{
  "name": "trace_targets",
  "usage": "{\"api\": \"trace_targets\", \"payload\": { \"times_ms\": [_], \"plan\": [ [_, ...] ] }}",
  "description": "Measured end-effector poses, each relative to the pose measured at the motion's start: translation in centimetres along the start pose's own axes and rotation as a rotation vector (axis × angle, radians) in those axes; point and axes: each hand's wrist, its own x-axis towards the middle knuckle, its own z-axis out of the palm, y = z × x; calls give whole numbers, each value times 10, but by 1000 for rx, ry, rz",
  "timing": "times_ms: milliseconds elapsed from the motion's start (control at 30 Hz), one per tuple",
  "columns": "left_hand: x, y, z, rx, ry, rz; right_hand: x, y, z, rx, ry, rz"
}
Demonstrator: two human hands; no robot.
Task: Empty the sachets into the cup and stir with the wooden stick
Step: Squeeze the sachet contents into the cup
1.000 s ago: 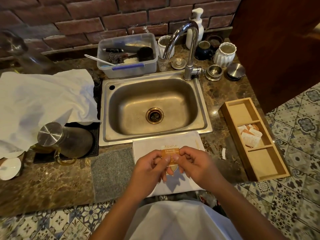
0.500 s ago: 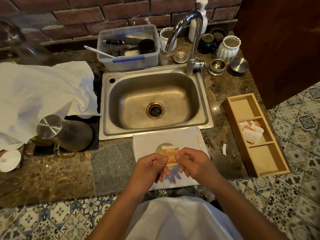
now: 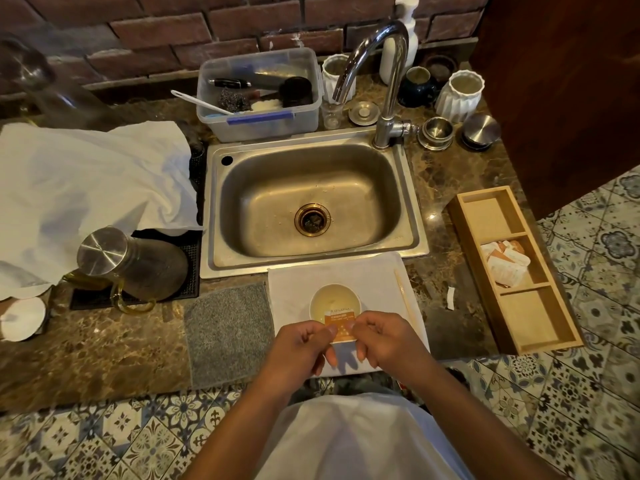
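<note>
Nearest the viewer, both hands meet over the front edge of the counter. The left hand point(image 3: 300, 344) pinches the left side of an orange sachet point(image 3: 341, 323) between thumb and forefinger, its other fingers curled under; the right hand point(image 3: 388, 339) pinches the right side the same way. The sachet is held upright just above the near rim of the cup point(image 3: 334, 301) (pale liquid shows inside), which stands on a white cloth point(image 3: 377, 282). At 3 o'clock from the cup, the wooden stick point(image 3: 404, 296) lies on that cloth, untouched. At 9 o'clock from the cup sits a grey mat point(image 3: 228, 332). Further right, also about 3 o'clock, a wooden tray point(image 3: 540, 342) holds more sachets point(image 3: 505, 263) in its middle compartment. At 12 o'clock beyond the cloth is the steel sink point(image 3: 311, 206) with its tap point(image 3: 388, 81). At 10 o'clock from the cup a glass jug point(image 3: 131, 263) with a metal lid lies tilted on a black mat.
</note>
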Motion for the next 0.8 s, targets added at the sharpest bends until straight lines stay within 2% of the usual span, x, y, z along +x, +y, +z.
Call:
{"api": "trace_targets", "payload": {
  "times_ms": [800],
  "plan": [
    [1, -11, 1, -74, 2, -68, 0, 2, 3, -17, -13, 94]
  ]
}}
